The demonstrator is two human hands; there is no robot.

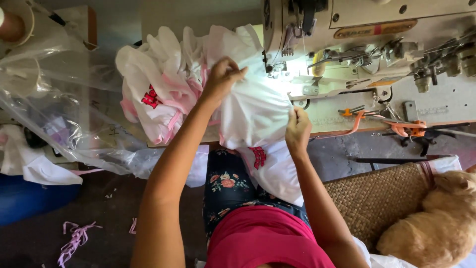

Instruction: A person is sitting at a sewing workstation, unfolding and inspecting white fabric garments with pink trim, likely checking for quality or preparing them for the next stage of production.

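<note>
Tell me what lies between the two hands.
In the head view, only the white garment spans from the left hand to the right hand. Both pinch its cloth, in front of the sewing machine.

Small home sewing workshop; industrial sewing machine (367, 44) on worktable (446, 106) marks it; heap of white garments with pink trim (158, 89) left of machine; orange-handled snips (406, 128) on table edge below machine; clear plastic sheeting (64, 114) far left of machine; pink fabric scraps (74, 240) on floor well below-left; woven basket (377, 198) below machine.
</note>
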